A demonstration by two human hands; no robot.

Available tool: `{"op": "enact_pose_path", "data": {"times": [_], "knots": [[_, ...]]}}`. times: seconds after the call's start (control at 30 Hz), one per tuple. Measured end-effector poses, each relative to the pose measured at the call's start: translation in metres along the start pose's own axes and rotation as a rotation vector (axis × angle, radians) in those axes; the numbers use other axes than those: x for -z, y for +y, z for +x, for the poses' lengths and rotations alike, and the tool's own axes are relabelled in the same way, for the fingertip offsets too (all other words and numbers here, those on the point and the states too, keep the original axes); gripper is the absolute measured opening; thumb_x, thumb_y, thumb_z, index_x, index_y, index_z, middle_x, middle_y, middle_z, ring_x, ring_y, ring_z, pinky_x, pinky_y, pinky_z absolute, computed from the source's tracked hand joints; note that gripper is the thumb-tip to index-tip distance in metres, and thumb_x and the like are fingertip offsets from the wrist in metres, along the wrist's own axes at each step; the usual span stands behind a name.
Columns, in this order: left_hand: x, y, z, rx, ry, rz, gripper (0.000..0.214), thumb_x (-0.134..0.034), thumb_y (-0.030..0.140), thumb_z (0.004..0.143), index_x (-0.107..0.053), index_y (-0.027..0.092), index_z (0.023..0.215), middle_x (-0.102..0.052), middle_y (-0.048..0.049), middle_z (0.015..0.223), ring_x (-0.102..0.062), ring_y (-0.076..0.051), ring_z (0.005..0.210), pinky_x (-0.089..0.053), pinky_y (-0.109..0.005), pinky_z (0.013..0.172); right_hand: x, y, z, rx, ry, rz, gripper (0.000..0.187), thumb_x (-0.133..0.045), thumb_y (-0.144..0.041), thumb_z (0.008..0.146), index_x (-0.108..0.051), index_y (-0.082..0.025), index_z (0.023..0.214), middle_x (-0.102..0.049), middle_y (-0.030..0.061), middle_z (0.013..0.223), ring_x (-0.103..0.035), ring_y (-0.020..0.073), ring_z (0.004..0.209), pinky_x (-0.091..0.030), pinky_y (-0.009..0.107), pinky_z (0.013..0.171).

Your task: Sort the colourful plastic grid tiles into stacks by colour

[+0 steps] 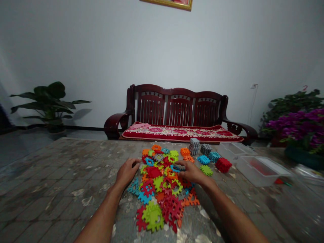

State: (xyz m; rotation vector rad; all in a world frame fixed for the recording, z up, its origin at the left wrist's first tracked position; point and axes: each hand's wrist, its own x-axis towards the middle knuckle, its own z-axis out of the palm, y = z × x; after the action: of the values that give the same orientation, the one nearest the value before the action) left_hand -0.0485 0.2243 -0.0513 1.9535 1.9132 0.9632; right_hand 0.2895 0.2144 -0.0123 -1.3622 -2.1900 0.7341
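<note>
A loose heap of flat, notched plastic building pieces in red, green, orange, blue and grey lies spread over the table between my hands. At the heap's right side, my right hand has its fingers closed on a blue building piece. My left hand rests at the heap's left edge, its fingers curved and thumb apart, with nothing seen in it. Sorted stacks stand beyond my right hand: a tall grey stack, an orange stack, a blue stack, a green stack and a red stack.
Clear plastic boxes stand at the right of the patterned tabletop. Purple flowers are at the far right. A wooden bench with a red cover stands behind the table, and a leafy plant at the left.
</note>
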Motion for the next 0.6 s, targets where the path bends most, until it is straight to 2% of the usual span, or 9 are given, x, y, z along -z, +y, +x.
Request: {"op": "enact_pose_path", "data": {"times": [0.17, 0.37, 0.53, 0.6], "knots": [[0.002, 0.002, -0.001, 0.017, -0.011, 0.017, 0.031, -0.050, 0.029, 0.086, -0.075, 0.022, 0.103, -0.074, -0.0060, 0.110, -0.069, -0.021, 0.104, -0.049, -0.032, 0.095, 0.002, 0.002, 0.007, -0.097, -0.081, -0.058, 0.060, -0.068, -0.016, 0.067, -0.068, -0.022, 0.126, -0.073, 0.0052, 0.124, -0.067, 0.0253, 0.112, -0.050, 0.036, 0.100], [0.001, 0.001, -0.001, 0.006, 0.006, 0.003, 0.030, -0.052, 0.030, 0.084, -0.075, 0.022, 0.101, -0.075, -0.0055, 0.108, -0.069, -0.021, 0.103, -0.050, -0.032, 0.095, 0.000, 0.008, 0.013, -0.133, -0.123, 0.039, 0.063, -0.068, -0.016, 0.064, -0.067, -0.021, 0.127, -0.074, 0.0030, 0.119, -0.068, 0.0235, 0.109, -0.053, 0.032, 0.094], [0.000, -0.002, -0.001, -0.009, 0.008, -0.012, 0.031, -0.051, 0.031, 0.083, -0.076, 0.021, 0.100, -0.075, -0.0066, 0.108, -0.069, -0.023, 0.102, -0.051, -0.033, 0.094, -0.002, 0.010, 0.016, -0.173, -0.068, 0.077, 0.078, -0.077, -0.019, 0.058, -0.062, -0.020, 0.135, -0.073, 0.0068, 0.120, -0.069, 0.0252, 0.106, -0.054, 0.034, 0.090], [-0.002, -0.004, 0.000, -0.017, 0.012, -0.020, 0.032, -0.051, 0.032, 0.083, -0.075, 0.022, 0.100, -0.075, -0.0067, 0.109, -0.069, -0.023, 0.102, -0.051, -0.034, 0.095, -0.001, 0.009, 0.015, -0.164, -0.024, 0.068, 0.078, -0.080, -0.022, 0.058, -0.063, -0.019, 0.134, -0.073, 0.0079, 0.119, -0.069, 0.0260, 0.104, -0.055, 0.034, 0.088]]}}
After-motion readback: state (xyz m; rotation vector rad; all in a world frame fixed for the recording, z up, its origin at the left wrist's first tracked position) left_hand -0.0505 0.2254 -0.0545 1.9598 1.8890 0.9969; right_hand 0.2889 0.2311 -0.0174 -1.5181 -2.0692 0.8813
